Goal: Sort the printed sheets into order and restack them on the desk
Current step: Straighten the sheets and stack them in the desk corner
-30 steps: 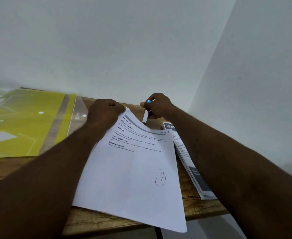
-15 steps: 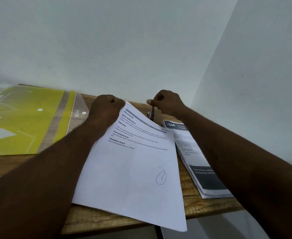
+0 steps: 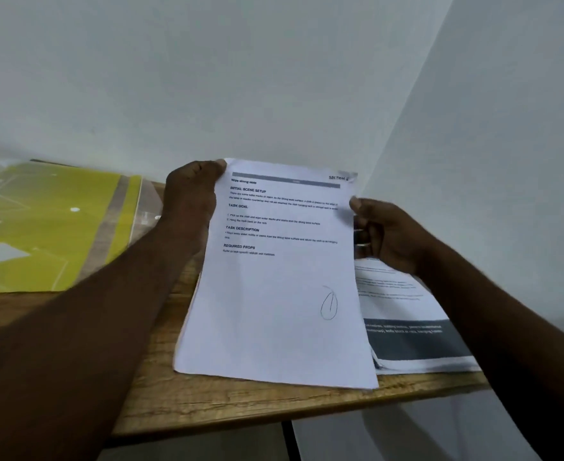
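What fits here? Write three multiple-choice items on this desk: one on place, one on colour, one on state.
1. The yellow-green plastic folder lies where, against the white printed sheet? A) left B) right C) beneath
2. The band across the flat printed paper stack is: A) red B) dark grey C) yellow
3. The white printed sheet is: A) lying untouched B) crumpled C) gripped by both hands
1A: it lies at the sheet's left. 2B: the band shows dark grey. 3C: left hand pinches its top corner, right hand its right edge.
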Tool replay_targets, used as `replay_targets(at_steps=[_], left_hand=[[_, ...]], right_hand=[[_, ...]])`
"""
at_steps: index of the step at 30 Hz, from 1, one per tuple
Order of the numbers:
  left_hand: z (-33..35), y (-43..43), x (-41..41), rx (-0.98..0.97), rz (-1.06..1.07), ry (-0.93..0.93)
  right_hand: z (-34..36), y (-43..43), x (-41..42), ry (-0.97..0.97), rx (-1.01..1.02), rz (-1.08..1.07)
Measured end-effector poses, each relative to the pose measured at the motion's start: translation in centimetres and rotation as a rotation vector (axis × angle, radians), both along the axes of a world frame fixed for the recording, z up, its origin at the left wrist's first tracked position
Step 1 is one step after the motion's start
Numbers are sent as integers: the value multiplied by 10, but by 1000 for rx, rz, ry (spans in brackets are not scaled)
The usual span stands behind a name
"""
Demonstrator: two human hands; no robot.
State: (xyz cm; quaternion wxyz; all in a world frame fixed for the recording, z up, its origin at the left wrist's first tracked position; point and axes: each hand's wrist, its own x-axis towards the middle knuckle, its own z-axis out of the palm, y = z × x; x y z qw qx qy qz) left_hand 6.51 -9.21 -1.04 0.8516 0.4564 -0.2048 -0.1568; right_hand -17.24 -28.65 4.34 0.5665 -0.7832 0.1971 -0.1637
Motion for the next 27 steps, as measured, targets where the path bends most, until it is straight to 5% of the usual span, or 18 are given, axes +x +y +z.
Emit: replay_targets(at_steps=[7, 14, 20, 27], left_hand=[[8, -6, -21, -46, -59, 185], [6, -5, -72, 338, -482, -190], [9, -14, -115, 366, -667, -280], [12, -36, -145, 515, -616, -330]], right_hand=[[-31, 38, -46, -20, 51, -136], [7, 15, -83, 25, 24, -411], [22, -17, -113, 157, -135, -501], [19, -27, -123, 335, -352, -610]])
